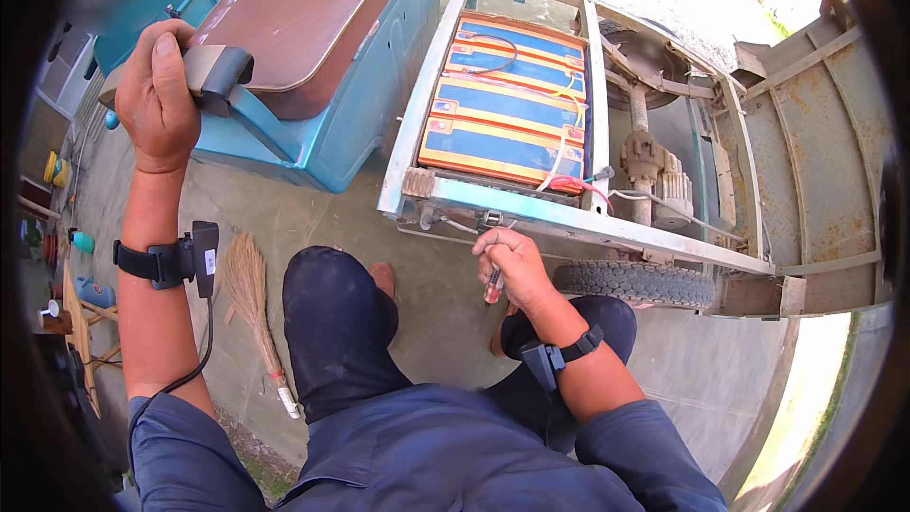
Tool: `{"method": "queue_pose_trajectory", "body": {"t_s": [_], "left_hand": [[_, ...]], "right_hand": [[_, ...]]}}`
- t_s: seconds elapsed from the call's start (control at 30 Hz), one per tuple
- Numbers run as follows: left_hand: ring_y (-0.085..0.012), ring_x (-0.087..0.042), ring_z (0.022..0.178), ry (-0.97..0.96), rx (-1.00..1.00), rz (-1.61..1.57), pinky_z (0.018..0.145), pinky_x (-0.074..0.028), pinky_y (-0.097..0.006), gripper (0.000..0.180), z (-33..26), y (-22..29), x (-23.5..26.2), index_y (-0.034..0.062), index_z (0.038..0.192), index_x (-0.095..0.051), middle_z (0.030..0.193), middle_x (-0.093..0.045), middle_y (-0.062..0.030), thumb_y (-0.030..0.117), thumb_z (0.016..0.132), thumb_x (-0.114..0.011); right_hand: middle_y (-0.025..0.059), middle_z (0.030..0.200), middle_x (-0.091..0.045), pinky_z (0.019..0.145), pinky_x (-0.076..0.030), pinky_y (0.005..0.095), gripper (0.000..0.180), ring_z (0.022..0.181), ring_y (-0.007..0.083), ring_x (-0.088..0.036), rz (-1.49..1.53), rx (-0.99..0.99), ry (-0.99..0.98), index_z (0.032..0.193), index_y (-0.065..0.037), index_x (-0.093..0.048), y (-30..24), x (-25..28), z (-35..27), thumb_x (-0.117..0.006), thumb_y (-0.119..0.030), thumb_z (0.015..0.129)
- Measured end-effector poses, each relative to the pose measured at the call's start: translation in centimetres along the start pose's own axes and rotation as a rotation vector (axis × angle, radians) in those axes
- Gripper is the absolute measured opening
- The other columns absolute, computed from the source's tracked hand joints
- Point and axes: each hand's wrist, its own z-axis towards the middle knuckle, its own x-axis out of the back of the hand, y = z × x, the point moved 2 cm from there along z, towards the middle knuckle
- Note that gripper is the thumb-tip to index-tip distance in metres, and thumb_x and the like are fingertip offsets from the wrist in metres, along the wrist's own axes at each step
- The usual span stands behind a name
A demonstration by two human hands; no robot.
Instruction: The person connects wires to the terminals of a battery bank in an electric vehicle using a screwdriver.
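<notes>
My left hand (pixel 163 104) is raised at the far left, its fingers wrapped round a grey-and-black armrest (pixel 210 68) on the blue metal seat base (pixel 327 137). Low in front of my knees, my right hand (pixel 517 265) is closed on a screwdriver (pixel 492 286) whose clear red handle sticks out below the fingers. That hand is just under the front rail of a metal vehicle frame (pixel 569 213), next to a small dark fitting (pixel 491 219). Whether the screwdriver's tip touches anything is hidden. Several blue-and-orange batteries (pixel 507 100) sit in the frame, joined by cables.
Right of the batteries are an axle with a motor (pixel 671 192) and a tyre (pixel 635 284). A rusty tilted cargo bed (pixel 806 161) stands at the far right. On the floor by my left knee lies a straw broom (pixel 251 294). Loose red and white wires (pixel 569 180) hang over the rail.
</notes>
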Motion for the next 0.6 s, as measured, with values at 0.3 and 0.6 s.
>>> {"method": "queue_pose_trajectory", "body": {"t_s": [0.3,0.6], "left_hand": [[-0.0177,-0.056,0.077,-0.004,0.061,-0.055,0.073,-0.046,-0.029,0.034,-0.3,-0.2,0.1,0.0013,0.099,-0.064,0.085,-0.062,-0.0080,0.021,0.105,-0.037],[-0.0175,-0.056,0.078,-0.030,0.058,-0.056,0.074,-0.045,-0.029,0.034,0.0,0.0,0.1,-0.0002,0.100,-0.063,0.086,-0.061,-0.0089,0.021,0.105,-0.036]], "right_hand": [[-0.0001,0.069,-0.056,0.051,-0.043,0.0239,0.016,0.059,0.0072,-0.055,-0.221,-0.087,-0.089,0.093,-0.004,-0.067,-2.8,-1.7,0.0,-0.051,-0.009,0.091],[0.0014,0.064,-0.058,0.043,-0.040,0.0226,0.019,0.046,0.0059,-0.048,-0.263,0.044,-0.113,0.095,-0.004,-0.068,-2.6,-1.7,0.0,-0.050,-0.011,0.092]]}}
